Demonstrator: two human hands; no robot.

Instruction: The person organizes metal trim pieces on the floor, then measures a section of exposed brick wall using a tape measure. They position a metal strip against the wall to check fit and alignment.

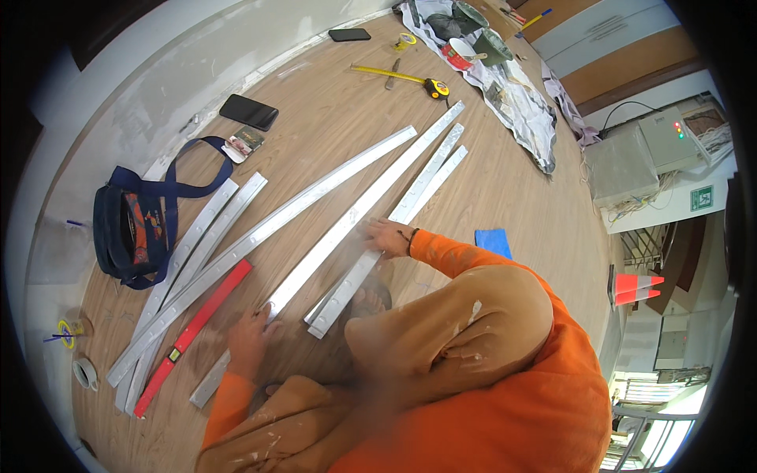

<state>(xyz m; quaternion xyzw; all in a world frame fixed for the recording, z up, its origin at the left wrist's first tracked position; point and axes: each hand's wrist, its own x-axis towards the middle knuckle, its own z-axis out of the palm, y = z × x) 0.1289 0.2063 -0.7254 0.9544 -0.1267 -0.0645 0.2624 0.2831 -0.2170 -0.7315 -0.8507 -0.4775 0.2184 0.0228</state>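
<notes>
A long white metal profile [347,225] runs diagonally across the wood-look floor in front of me. My left hand [251,337] is closed over its near part, fingers and thumb about its edges. Farther up, my right hand [388,236] lies flat with fingers stretched out, reaching across a neighbouring pair of profiles [343,293] toward the long one. Left of these, another long profile [276,221] crosses over two shorter profiles [213,229]. Beside my left hand lies a red spirit level [201,327].
A blue bag [134,229], a black phone [249,113] and a mug [84,374] are at the left. Ahead lie an extended tape measure [434,88] and a stained sheet [516,110] with buckets. A blue pad [493,243] and traffic cones [637,288] are at the right.
</notes>
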